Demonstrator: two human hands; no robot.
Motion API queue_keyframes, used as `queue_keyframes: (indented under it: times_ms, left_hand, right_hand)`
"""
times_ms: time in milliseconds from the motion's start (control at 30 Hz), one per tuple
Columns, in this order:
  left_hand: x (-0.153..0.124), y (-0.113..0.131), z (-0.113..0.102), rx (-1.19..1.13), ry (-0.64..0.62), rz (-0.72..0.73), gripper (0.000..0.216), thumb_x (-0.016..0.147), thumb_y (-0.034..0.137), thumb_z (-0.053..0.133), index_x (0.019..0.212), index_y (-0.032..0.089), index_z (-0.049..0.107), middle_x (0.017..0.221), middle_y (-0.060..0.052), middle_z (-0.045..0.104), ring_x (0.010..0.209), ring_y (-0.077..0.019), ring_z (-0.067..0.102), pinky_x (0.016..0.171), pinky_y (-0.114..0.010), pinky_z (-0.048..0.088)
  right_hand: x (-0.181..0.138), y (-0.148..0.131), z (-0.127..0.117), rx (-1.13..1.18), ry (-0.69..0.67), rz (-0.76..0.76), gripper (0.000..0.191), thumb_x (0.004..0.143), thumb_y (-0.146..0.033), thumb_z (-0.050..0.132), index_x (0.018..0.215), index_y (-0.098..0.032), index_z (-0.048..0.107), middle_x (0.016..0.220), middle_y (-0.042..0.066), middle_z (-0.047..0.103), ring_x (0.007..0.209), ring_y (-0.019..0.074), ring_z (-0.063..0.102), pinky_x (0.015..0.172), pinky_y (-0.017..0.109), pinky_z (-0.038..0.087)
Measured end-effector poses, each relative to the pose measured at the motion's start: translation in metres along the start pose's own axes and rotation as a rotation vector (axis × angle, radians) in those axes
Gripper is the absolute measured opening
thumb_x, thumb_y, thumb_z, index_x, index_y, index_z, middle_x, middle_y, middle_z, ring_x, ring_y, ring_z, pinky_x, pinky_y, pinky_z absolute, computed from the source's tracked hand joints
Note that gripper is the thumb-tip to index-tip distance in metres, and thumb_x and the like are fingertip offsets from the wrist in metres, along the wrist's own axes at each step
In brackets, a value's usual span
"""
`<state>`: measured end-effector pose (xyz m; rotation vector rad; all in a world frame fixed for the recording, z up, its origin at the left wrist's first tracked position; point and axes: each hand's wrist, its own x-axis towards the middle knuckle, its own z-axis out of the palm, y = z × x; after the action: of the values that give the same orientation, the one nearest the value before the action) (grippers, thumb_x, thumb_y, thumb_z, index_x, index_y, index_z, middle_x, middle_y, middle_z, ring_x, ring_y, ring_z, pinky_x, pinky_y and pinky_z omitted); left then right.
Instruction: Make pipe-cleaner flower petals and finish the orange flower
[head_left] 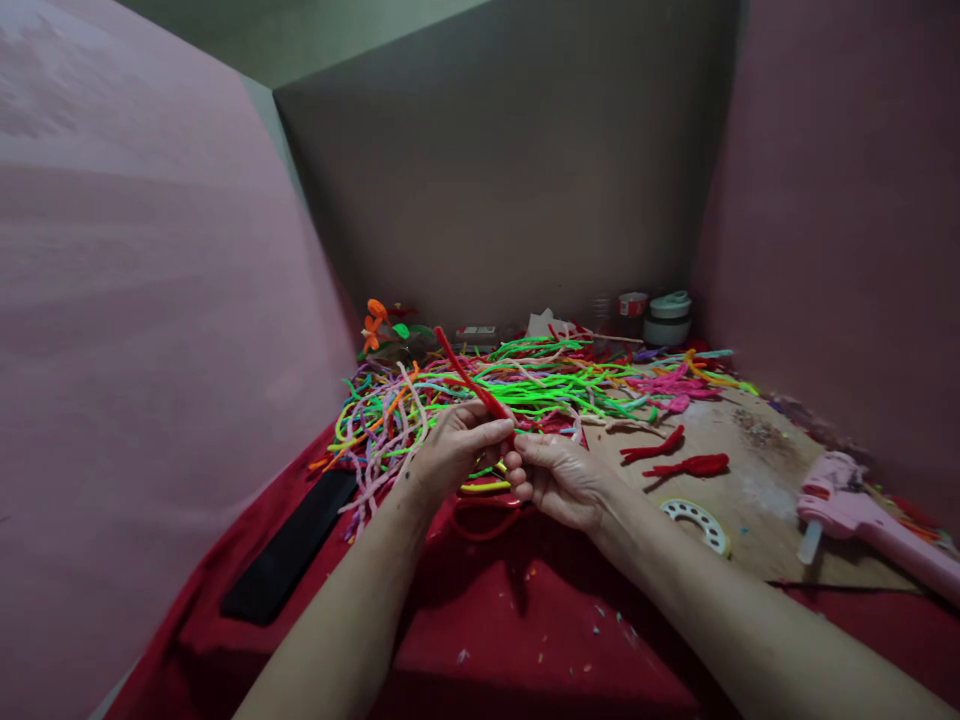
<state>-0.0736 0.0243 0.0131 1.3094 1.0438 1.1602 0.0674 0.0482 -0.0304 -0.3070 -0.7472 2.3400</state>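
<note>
Between my two hands is a red pipe cleaner (472,382), its long end sticking up and to the left. My left hand (457,445) pinches it between thumb and fingers. My right hand (559,475) meets it from the right, thumb and fingertips pressed together at its lower part. A red pipe cleaner loop (487,535) hangs or lies just below the hands; whether it joins the held piece I cannot tell. Right of my hands, two folded red pipe cleaner pieces (694,467) lie on a brown board (757,500).
A heap of multicoloured pipe cleaners (540,385) spreads behind my hands. A pink glue gun (855,510) and a white ring with holes (697,525) are at right. A black strip (292,545) lies left on the red cloth (540,630). Orange flowers (373,325) and a lidded container (667,320) stand behind.
</note>
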Motion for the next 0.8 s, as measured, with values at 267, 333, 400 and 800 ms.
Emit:
queue_keyframes:
  times_ms: [267, 333, 400, 800]
  left_hand:
    - [0.004, -0.001, 0.001, 0.077, 0.112, -0.005, 0.021, 0.062, 0.028, 0.070, 0.068, 0.011, 0.060, 0.054, 0.002, 0.052, 0.043, -0.0043, 0.043, 0.042, -0.017, 0.030]
    - [0.005, -0.003, 0.000, 0.116, 0.099, 0.002, 0.023, 0.062, 0.031, 0.070, 0.068, 0.011, 0.060, 0.053, 0.002, 0.052, 0.042, -0.0038, 0.042, 0.041, -0.016, 0.029]
    - [0.007, -0.006, -0.001, 0.148, 0.115, 0.027, 0.025, 0.064, 0.035, 0.068, 0.067, 0.012, 0.059, 0.050, 0.003, 0.050, 0.039, -0.0033, 0.039, 0.039, -0.016, 0.026]
    - [0.013, -0.004, -0.009, -0.162, 0.238, 0.045, 0.023, 0.066, 0.033, 0.066, 0.075, 0.015, 0.056, 0.043, 0.007, 0.045, 0.035, -0.0044, 0.038, 0.039, -0.017, 0.031]
  right_hand:
    - [0.002, 0.000, 0.002, -0.282, 0.039, -0.115, 0.019, 0.069, -0.028, 0.066, 0.072, -0.011, 0.057, 0.059, 0.003, 0.063, 0.046, 0.0101, 0.056, 0.046, 0.023, 0.047]
    - [0.001, 0.000, 0.005, -0.431, 0.112, -0.138, 0.021, 0.070, -0.032, 0.063, 0.068, -0.013, 0.054, 0.056, 0.001, 0.061, 0.042, 0.0099, 0.054, 0.042, 0.022, 0.045]
    - [0.001, 0.001, 0.007, -0.587, 0.223, -0.160, 0.022, 0.070, -0.032, 0.060, 0.061, -0.015, 0.050, 0.047, -0.002, 0.056, 0.034, 0.0078, 0.048, 0.035, 0.019, 0.038]
    - [0.001, 0.006, 0.013, -0.656, 0.239, -0.102, 0.008, 0.070, -0.020, 0.055, 0.065, -0.015, 0.052, 0.052, -0.001, 0.060, 0.039, 0.0089, 0.052, 0.040, 0.021, 0.043]
